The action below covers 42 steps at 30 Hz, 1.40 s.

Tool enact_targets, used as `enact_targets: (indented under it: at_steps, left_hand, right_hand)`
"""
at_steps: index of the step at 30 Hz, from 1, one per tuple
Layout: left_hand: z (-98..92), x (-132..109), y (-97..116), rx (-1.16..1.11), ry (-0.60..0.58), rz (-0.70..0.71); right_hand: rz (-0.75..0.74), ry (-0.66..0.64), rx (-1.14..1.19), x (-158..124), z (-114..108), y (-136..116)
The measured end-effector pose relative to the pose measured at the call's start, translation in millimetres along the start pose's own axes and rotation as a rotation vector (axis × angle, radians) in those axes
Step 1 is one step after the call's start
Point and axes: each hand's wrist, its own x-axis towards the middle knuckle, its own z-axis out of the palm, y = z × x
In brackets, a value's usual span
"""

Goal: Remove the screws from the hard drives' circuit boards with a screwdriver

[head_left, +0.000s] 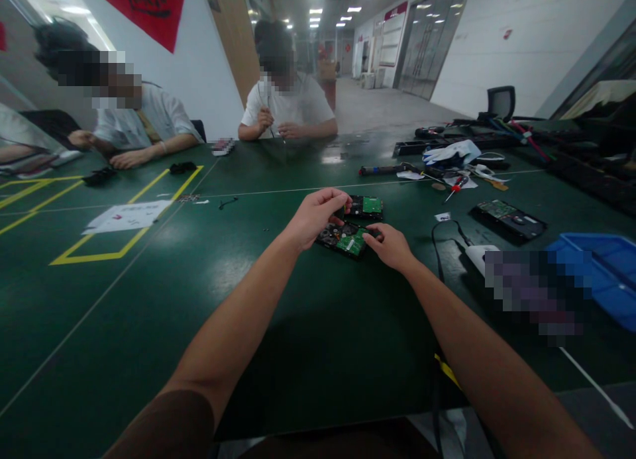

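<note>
In front of me a hard drive [352,240] lies on the green table, its green circuit board facing up. My right hand [391,247] holds the drive's right end between thumb and fingers. Over its left part, my left hand [320,215] is closed in a pinch; what the fingertips hold, if anything, is too small and hidden to name. Just behind sits a second hard drive [371,207], also board side up and partly covered by my left hand. A third hard drive [509,220] rests farther right, beyond my right hand.
To the right are a blue tray [609,263], a white device with a black cable [436,247], a red-handled screwdriver [456,189] and white gloves [451,153]. A dark electric screwdriver [390,170] lies behind. Paper [126,216] is at left. Co-workers sit across the table.
</note>
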Motion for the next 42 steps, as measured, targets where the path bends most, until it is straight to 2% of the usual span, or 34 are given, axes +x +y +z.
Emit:
enact_targets:
  at_steps: [11, 15, 20, 42]
  left_hand:
    - [-2.0, -0.9, 2.5, 0.13, 0.025, 0.001]
    - [-3.5, -0.5, 1.1, 0.154, -0.015, 0.025]
    - [-1.1, -2.0, 3.9, 0.129, -0.045, -0.006]
    - [-1.2, -1.5, 4.7, 0.025, -0.017, -0.01]
  right_hand:
    - [-0.012, 0.001, -0.014, -0.4, -1.9, -1.6]
    - [-0.016, 0.004, -0.002, -0.1, -1.2, -1.0]
    - [-0.011, -0.001, 0.002, 1.2, 0.0, 1.6]
    - [-0.007, -0.001, 0.0, 0.5, 0.2, 2.7]
